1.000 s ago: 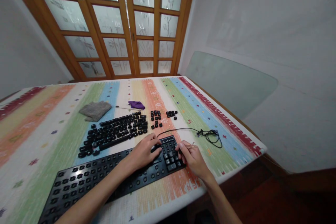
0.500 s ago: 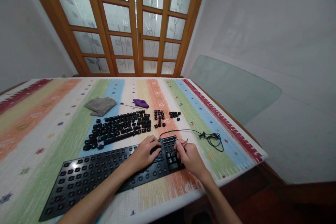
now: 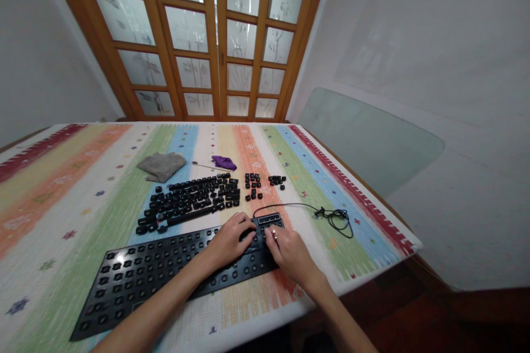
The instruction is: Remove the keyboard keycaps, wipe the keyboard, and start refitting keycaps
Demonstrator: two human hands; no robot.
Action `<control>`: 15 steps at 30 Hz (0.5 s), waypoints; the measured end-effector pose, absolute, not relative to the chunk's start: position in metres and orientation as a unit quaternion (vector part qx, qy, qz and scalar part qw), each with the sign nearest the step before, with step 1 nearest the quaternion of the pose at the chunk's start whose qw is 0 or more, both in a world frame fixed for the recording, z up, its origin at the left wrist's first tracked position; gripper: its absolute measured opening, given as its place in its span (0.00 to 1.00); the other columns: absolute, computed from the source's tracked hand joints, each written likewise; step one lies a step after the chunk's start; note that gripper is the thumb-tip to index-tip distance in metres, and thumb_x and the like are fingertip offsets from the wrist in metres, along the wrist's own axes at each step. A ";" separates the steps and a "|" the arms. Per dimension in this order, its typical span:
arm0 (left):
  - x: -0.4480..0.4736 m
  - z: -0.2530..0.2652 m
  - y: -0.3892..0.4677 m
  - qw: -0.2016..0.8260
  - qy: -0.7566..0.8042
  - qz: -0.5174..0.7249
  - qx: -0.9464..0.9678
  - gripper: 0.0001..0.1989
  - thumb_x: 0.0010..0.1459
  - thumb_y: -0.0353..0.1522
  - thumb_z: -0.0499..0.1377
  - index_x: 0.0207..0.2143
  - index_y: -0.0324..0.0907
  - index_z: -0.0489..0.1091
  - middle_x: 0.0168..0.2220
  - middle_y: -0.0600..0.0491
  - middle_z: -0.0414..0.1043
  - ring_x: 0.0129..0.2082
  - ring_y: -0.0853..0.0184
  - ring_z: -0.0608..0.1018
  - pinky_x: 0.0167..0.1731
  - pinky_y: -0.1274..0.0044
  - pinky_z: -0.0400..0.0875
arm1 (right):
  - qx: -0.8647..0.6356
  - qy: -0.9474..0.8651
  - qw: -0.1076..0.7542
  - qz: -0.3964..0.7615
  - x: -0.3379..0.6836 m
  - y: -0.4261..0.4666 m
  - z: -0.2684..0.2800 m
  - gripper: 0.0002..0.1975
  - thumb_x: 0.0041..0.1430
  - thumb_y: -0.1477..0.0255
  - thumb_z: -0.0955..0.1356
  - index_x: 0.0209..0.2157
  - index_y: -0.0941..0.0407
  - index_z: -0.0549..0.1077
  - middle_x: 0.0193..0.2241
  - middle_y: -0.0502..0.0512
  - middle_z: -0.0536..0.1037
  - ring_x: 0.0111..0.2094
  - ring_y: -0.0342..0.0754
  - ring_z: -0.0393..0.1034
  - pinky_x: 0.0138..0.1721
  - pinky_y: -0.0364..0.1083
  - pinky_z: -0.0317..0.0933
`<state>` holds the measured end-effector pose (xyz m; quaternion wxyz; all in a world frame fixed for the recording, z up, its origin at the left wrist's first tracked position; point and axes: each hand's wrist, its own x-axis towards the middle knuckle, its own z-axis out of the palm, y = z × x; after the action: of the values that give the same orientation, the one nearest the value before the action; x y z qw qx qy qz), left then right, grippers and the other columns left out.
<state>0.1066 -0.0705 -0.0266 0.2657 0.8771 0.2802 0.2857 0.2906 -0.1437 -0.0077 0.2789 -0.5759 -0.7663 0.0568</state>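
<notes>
A black keyboard (image 3: pixel 163 265) lies slanted along the front of the table, most of its key positions bare of caps. My left hand (image 3: pixel 232 238) rests on it right of the middle, thumb and forefinger apart, with no object seen in its grasp. Over the number pad at the right end, my right hand (image 3: pixel 287 248) is closed with its fingertips pinched. A small shiny bit shows at those fingertips, too small to name. The hand covers most of the number pad. The keyboard's black cable (image 3: pixel 339 220) runs from the top edge to a loose coil on the right.
Behind the keyboard lie many loose black keycaps (image 3: pixel 194 198), with smaller groups of keycaps (image 3: pixel 253 181) to the right. Farther back are a grey cloth (image 3: pixel 162 166), a thin rod (image 3: pixel 207 166) and a purple cloth (image 3: pixel 224 162). The table's right edge (image 3: pixel 372 209) borders a wall.
My right hand has moved left and slightly down over the number pad, hiding keycaps that showed before. My left hand stays in place. The whole view has shifted a little.
</notes>
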 end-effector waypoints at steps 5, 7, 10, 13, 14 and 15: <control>0.107 -0.026 -0.071 0.266 0.283 0.283 0.877 0.07 0.62 0.29 0.55 0.39 0.41 0.73 0.38 0.49 0.70 0.41 0.61 0.73 0.44 0.70 0.69 | -0.619 -0.724 0.280 0.119 0.302 -0.113 -0.002 0.21 0.69 0.71 0.57 0.23 0.55 0.70 0.19 0.53 0.74 0.22 0.46 0.68 0.27 0.43 0.55; 0.107 -0.026 -0.071 0.267 0.285 0.279 0.877 0.07 0.62 0.29 0.56 0.38 0.41 0.74 0.38 0.49 0.70 0.41 0.61 0.73 0.44 0.71 0.69 | -0.624 -0.717 0.281 0.132 0.305 -0.104 0.000 0.22 0.68 0.72 0.58 0.19 0.55 0.69 0.17 0.52 0.73 0.21 0.45 0.67 0.27 0.43 0.55; 0.106 -0.024 -0.070 0.279 0.287 0.278 0.873 0.07 0.62 0.29 0.56 0.38 0.41 0.74 0.38 0.48 0.71 0.42 0.61 0.73 0.44 0.70 0.69 | -0.628 -0.706 0.287 0.159 0.307 -0.099 0.004 0.23 0.68 0.71 0.58 0.17 0.55 0.68 0.14 0.50 0.70 0.19 0.45 0.67 0.26 0.42 0.54; 0.106 -0.020 -0.069 0.300 0.287 0.280 0.866 0.06 0.62 0.29 0.56 0.38 0.41 0.74 0.38 0.49 0.72 0.41 0.62 0.73 0.45 0.70 0.68 | -0.634 -0.689 0.303 0.174 0.311 -0.102 0.011 0.25 0.69 0.67 0.56 0.19 0.56 0.69 0.13 0.49 0.68 0.19 0.45 0.66 0.25 0.42 0.54; 0.107 -0.019 -0.069 0.306 0.289 0.280 0.863 0.06 0.62 0.29 0.57 0.38 0.41 0.74 0.37 0.49 0.72 0.41 0.62 0.73 0.45 0.70 0.68 | -0.633 -0.684 0.315 0.179 0.313 -0.104 0.013 0.25 0.70 0.66 0.55 0.20 0.56 0.69 0.13 0.49 0.67 0.18 0.45 0.66 0.25 0.42 0.55; 0.107 -0.016 -0.070 0.311 0.291 0.281 0.860 0.05 0.62 0.29 0.57 0.38 0.41 0.74 0.37 0.49 0.73 0.40 0.62 0.73 0.45 0.70 0.68 | -0.628 -0.678 0.332 0.187 0.316 -0.107 0.016 0.25 0.70 0.64 0.55 0.21 0.56 0.69 0.13 0.48 0.67 0.18 0.44 0.66 0.25 0.42 0.55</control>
<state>0.1073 -0.0696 -0.0164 0.3114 0.8599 0.2913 0.2806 0.3157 -0.1069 0.0158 0.3324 -0.6278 -0.6785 0.1871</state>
